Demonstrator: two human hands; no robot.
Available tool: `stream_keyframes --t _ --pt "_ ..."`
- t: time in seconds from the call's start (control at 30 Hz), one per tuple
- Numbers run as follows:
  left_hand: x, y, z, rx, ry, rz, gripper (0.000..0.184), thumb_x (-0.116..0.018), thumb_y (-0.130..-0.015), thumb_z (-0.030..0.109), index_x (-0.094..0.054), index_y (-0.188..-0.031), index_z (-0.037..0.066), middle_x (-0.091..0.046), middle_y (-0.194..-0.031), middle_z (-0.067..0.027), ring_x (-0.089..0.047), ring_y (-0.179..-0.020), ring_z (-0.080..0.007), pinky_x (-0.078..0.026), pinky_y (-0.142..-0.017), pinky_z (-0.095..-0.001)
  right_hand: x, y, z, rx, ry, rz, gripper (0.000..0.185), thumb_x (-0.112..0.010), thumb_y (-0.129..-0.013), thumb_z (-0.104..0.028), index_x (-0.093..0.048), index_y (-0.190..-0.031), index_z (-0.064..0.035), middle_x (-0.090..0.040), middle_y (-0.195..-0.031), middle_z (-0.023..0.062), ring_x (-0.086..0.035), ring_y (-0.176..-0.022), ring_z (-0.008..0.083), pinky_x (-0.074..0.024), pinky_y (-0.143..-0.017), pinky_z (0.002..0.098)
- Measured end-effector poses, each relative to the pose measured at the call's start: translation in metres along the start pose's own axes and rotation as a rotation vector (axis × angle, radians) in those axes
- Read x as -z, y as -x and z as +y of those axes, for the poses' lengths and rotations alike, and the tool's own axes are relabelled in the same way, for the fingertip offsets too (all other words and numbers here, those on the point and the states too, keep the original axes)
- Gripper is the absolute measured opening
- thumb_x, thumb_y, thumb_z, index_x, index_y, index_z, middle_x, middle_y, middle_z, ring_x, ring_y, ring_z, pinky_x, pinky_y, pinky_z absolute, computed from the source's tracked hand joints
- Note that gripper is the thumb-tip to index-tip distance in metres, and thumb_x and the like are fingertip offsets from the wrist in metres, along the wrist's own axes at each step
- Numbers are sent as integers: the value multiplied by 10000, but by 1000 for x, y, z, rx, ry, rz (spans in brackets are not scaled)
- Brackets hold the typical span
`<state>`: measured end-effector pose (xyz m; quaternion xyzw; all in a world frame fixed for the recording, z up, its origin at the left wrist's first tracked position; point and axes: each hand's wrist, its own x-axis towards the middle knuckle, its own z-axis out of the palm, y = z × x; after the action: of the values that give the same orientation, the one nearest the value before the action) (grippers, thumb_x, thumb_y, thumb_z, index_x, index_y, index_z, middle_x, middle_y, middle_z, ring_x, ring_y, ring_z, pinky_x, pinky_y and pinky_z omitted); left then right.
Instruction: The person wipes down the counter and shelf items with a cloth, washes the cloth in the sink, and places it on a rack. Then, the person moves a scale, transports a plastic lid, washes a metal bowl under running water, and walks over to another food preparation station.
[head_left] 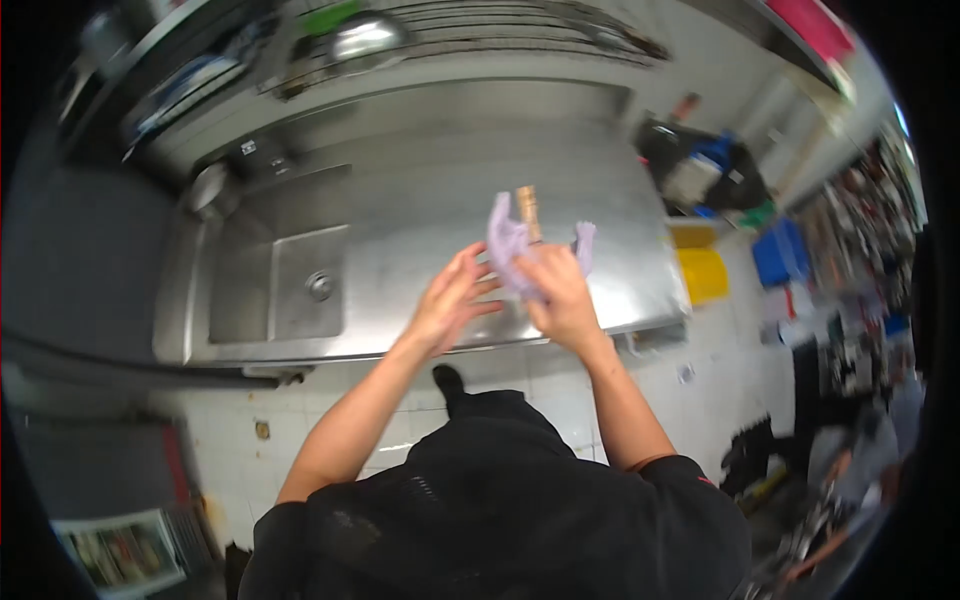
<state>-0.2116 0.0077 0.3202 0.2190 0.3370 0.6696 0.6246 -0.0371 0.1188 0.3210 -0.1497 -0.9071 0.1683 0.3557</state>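
Observation:
My right hand (pixel 562 298) is closed around a crumpled lilac cloth (pixel 508 238) above the steel counter (pixel 420 190). Part of the cloth sticks up on the left of the hand, and another end shows on its right. My left hand (pixel 455 300) is beside the cloth, fingers spread, holding nothing; I cannot tell whether its fingertips touch the fabric. Just beyond my right hand is a narrow tan strip with dark marks (pixel 528 212), its lower end hidden by the hand. Whether it lies on the counter or is held cannot be made out.
Left of the counter is a sink basin (pixel 240 290) with a drain (pixel 319 286), and a metal pot (pixel 213 190) at its back corner. A wire rack (pixel 480 28) holds a metal bowl (pixel 368 42). A black bin (pixel 735 175) and yellow bucket (pixel 704 276) stand right.

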Motion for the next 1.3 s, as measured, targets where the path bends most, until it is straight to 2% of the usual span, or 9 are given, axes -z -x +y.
stream_keyframes --t 0.27,0.33,0.4,0.6,0.73,0.87,0.93,1.17,1.3 --pt "120 27 88 -388 40 392 215 -532 -988 192 -576 -1136 42 -645 -1031 -28 -610 -951 -116 -492 -832 -277 -116 -120 -69 -121 -684 -49 421 -709 -818 -161 -581 -1200 -38 -589 -1079 134 -570 -1000 257 -487 -803 357" --pt "148 39 110 -476 -417 512 173 -525 -985 135 -593 -1108 35 -642 -1060 -27 -605 -968 -103 -474 -835 -258 -124 -158 -80 -135 -682 -90 452 -714 -821 -184 -567 -1223 -40 -597 -1057 125 -589 -909 211 -495 -726 320" --pt "143 51 138 -508 -692 601 158 -549 -941 82 -606 -1063 -2 -666 -1018 -66 -633 -931 -144 -483 -803 -277 -125 -198 -100 -132 -688 -357 453 -701 -835 -205 -557 -1230 -37 -597 -1012 114 -591 -838 222 -494 -706 324" --pt "182 61 179 -641 -1383 645 240 -553 -826 40 -629 -1051 3 -650 -920 -202 -648 -868 -364 -507 -765 -362 -216 -236 -123 177 -383 -274 269 -681 -855 -166 -615 -1091 -55 -603 -831 62 -610 -770 181 -479 -648 313" --pt "205 63 207 -636 -1238 614 230 -559 -839 50 -631 -1052 -1 -667 -926 -181 -669 -860 -284 -504 -764 -347 -225 -241 -126 -397 -1204 -322 229 -650 -910 -212 -605 -1016 -14 -636 -1005 76 -637 -878 171 -523 -685 313" --pt "236 58 227 -530 -1105 565 245 -597 -883 97 -632 -1096 -18 -693 -972 -83 -606 -897 -95 -484 -796 -270 -220 -237 -116 -570 -1410 28 234 -591 -952 -223 -549 -1068 -24 -629 -869 92 -646 -721 188 -531 -571 295" --pt "255 49 237 -537 -990 474 259 -581 -892 67 -610 -1118 -56 -672 -1014 -88 -610 -942 -138 -477 -836 -272 -195 -231 -99 -541 -1269 97 243 -564 -966 -204 -515 -1126 -28 -631 -847 125 -649 -682 206 -525 -534 299" --pt "342 42 236 -397 -954 553 202 -655 -836 35 -598 -1020 -24 -647 -966 -61 -588 -886 -124 -467 -821 -276 0 -259 0 -101 -681 1411 236 -495 -1002 -262 -411 -1018 -42 -581 -711 94 -563 -544 162 -468 -463 268" --pt "367 45 228 -354 -704 617 267 -678 -808 3 -585 -1058 20 -643 -975 -44 -597 -893 -127 -462 -828 -270 135 -340 51 4 -833 1150 294 -516 -989 -246 -491 -1022 45 -635 -788 148 -644 -631 219 -532 -523 316"
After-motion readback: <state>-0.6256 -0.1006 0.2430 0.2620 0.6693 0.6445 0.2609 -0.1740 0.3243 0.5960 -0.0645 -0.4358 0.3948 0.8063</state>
